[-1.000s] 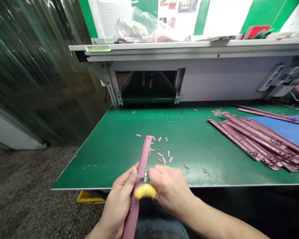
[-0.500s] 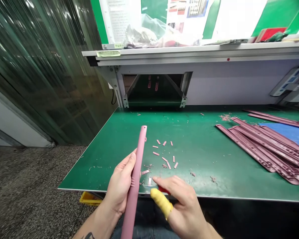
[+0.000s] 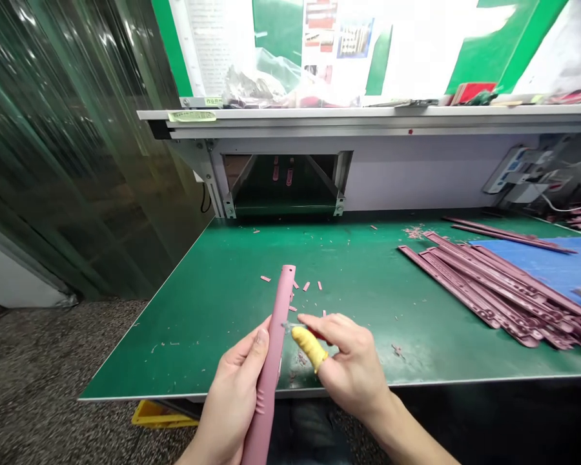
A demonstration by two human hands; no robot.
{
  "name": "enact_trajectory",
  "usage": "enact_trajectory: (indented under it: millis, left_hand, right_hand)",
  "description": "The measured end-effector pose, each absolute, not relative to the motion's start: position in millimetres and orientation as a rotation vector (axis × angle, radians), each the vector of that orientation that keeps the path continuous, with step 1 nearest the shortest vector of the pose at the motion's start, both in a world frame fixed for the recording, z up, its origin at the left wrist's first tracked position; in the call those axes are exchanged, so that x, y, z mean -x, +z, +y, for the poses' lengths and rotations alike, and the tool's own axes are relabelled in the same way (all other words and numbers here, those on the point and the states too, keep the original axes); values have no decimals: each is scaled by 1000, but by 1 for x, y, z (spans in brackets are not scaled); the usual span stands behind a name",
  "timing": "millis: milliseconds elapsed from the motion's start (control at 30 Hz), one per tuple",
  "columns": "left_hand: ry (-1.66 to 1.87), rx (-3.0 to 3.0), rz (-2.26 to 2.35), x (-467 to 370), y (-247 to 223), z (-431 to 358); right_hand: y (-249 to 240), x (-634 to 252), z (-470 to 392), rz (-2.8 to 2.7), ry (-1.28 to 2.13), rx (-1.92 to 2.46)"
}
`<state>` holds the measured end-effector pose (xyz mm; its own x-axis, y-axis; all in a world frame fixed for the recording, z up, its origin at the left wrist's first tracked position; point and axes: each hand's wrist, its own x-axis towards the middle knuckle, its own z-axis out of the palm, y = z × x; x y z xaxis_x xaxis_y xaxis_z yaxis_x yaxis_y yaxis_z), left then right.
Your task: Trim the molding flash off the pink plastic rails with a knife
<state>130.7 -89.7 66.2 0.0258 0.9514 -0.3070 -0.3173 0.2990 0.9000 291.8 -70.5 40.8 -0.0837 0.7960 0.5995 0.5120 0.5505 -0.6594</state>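
Note:
A long pink plastic strip (image 3: 271,368) slants upward from the bottom edge, with my left hand (image 3: 244,381) wrapped round its left side. Right of the strip, my right hand (image 3: 351,361) pinches a small tool, mostly hidden by the fingers; its thin blurred tip is at the strip's right edge. A yellow cover (image 3: 310,349) sits on my right thumb. Small pink pieces (image 3: 306,286) lie on the green table (image 3: 213,310) just beyond the hands.
Many pink strips (image 3: 494,290) are piled at the right, partly over a blue sheet (image 3: 566,265). Behind the table, a conveyor opening (image 3: 285,194) holds two pink parts. A shelf (image 3: 319,119) runs above. A yellow crate (image 3: 162,414) shows below the table's left front edge.
The view has turned slightly right. My right hand has moved up, bringing the tool tip against the strip's edge. A small pink piece now lies left of the strip's upper end.

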Motion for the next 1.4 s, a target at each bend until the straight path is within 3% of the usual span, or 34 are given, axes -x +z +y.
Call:
enact_trajectory:
  millis: [233, 467, 933, 1133, 1400]
  left_hand:
    - [1074, -692, 1027, -138, 62, -107]
    - [1062, -747, 1073, -120, 43, -98]
    - [1154, -464, 965, -126, 34, -101]
    - [1164, -614, 863, -129, 42, -96]
    - [1326, -695, 859, -130, 55, -53]
  right_hand:
    - [65, -316, -37, -1555, 245, 1166]
    - [52, -314, -48, -1804, 593, 1141]
    - [52, -295, -35, -2237, -120, 1284]
    - [48, -287, -56, -2270, -90, 1277]
    - [22, -248, -132, -2422, 15, 900]
